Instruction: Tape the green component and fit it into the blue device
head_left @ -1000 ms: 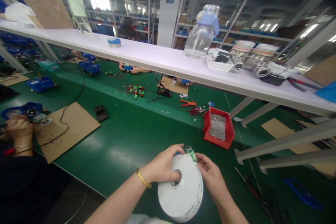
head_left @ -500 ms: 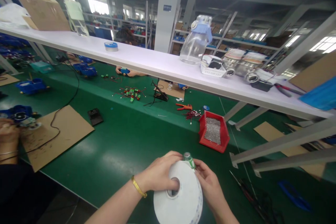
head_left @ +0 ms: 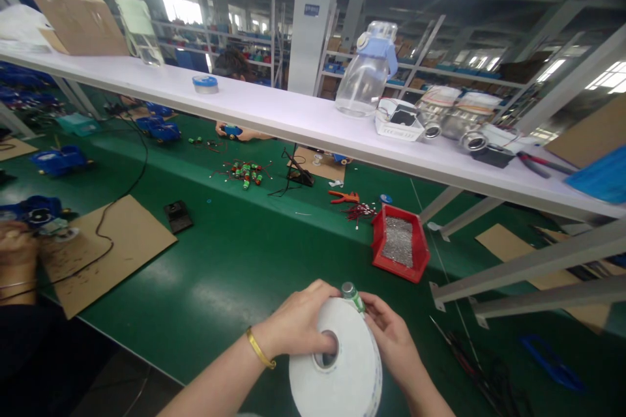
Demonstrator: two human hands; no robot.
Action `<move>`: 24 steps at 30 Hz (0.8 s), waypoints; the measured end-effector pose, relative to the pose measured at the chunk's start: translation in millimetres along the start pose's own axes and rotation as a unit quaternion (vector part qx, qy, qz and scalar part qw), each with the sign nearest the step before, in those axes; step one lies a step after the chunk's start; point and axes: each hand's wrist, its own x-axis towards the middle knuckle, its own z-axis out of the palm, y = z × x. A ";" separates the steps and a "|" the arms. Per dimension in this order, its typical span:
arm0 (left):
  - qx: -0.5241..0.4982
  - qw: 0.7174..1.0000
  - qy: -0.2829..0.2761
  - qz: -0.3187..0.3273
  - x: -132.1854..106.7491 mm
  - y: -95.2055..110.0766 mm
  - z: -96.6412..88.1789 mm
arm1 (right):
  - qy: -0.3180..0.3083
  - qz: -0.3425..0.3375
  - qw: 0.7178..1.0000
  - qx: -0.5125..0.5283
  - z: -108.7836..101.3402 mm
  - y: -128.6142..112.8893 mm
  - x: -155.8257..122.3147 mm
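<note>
Above the bench [head_left: 244, 273], your left hand [head_left: 303, 320] grips the roll [head_left: 342, 378], thumb in its middle, while your right hand [head_left: 390, 329] pinches the cell [head_left: 353, 298] at its far rim, apparently working there, so the next move likely calls for steadying the roll.

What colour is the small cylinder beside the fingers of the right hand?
The cylinder is mostly green, with a grey end; the head view shows it.
</note>
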 end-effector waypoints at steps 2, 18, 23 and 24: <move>-0.002 1.000 -0.007 0.007 1.0 -0.3 -1.4 | -0.009 -0.011 1.000 -0.009 -0.1 -4.5 1.1; -0.154 0.982 -0.081 0.070 17.5 -19.8 -17.6 | -0.110 0.151 0.933 0.307 13.4 -5.8 6.0; -0.222 0.962 -0.148 0.061 19.9 -31.9 -25.8 | -0.087 0.197 0.897 0.386 10.5 -0.5 6.7; -0.236 0.960 -0.147 0.043 18.7 -38.5 -29.1 | -0.070 0.191 0.897 0.392 7.0 1.4 6.3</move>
